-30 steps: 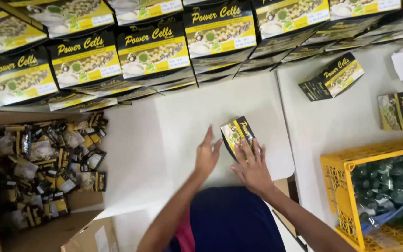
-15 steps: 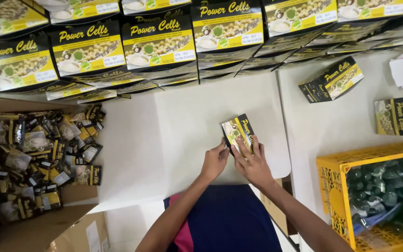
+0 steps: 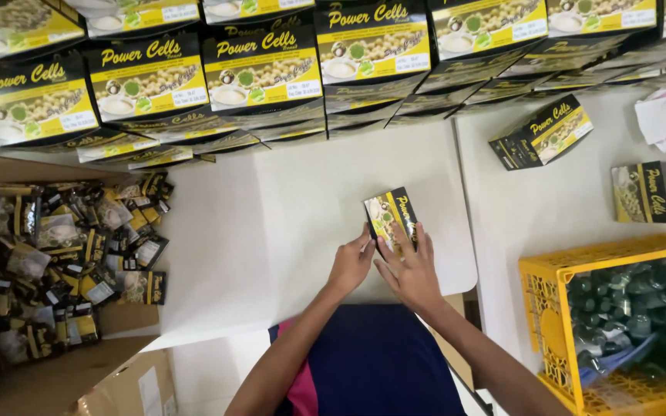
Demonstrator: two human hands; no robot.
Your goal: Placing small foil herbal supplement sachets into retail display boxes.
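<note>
Both my hands have closed in on the small black-and-yellow carton (image 3: 391, 218) lying on the white table (image 3: 271, 231): a second ago my left hand (image 3: 351, 263) was lifted and spread, now its fingertips pinch the carton's near-left corner, while my right hand (image 3: 408, 270) lies across its lower end, fingers pressing it flat. To me, the carton looks steadied for closing.

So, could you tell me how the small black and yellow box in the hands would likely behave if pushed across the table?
The small box looks like thin printed carton, so it is probably light and would slide easily on the smooth white table. Its flat faces mean it should not roll. The left hand and right hand could probably dent it if squeezed.
</note>
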